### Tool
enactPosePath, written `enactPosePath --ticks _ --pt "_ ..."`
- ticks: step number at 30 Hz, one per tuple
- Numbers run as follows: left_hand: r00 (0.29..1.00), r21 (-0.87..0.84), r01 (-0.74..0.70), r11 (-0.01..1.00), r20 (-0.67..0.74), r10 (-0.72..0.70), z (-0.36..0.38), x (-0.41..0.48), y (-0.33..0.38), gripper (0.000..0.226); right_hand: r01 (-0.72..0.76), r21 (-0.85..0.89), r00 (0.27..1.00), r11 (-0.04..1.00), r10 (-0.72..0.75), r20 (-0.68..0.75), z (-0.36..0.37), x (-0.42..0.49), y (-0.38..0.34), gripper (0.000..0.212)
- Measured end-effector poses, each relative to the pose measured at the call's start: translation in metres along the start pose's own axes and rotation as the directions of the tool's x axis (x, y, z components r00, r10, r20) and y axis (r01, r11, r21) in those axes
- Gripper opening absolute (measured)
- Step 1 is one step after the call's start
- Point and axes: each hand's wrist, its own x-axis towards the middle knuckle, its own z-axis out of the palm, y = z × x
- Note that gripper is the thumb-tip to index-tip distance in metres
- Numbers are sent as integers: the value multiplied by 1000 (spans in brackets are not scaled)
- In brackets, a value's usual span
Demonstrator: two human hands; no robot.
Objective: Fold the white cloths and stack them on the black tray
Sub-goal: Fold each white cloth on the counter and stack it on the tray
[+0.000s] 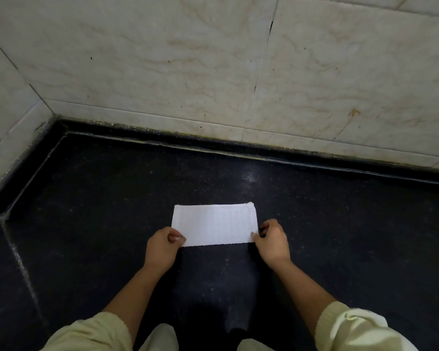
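Dark floor point(112, 198), white cloth point(214, 224) between 2 hands

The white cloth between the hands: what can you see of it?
The white cloth is a folded rectangle with a woven texture, layers showing at its far right corner. It lies on the dark speckled surface. The left hand pinches its near left corner, the right hand its near right corner.
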Motion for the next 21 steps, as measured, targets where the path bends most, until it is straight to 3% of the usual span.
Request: enactPosePath --ticks 4,8,10,14,18,21 --pt "1000 -21 19 1000 16 -18 -1 1 0 5 -95 23 995 995 94 44 -1 7 -7 41" --pt "998 -33 46 998 36 -45 -3 1 2 6 -207 7 974 978 206 91 2 14 -18 4" --pt "998 -43 51 998 41 -50 -4 2 2 7 -245 34 964 969 240 117 4 17 -22 23" --pt "996 -76 75 994 53 -71 -5 1 2 8 -312 192 946 930 287 149 -2 18 -28 31" --pt "996 -121 73 990 67 -65 -8 1 1 9 -384 425 923 820 330 198 -11 16 -33 24" --pt "993 -168 87 982 91 -73 -12 2 -2 11 -382 460 924 801 314 219 -14 16 -35 16"
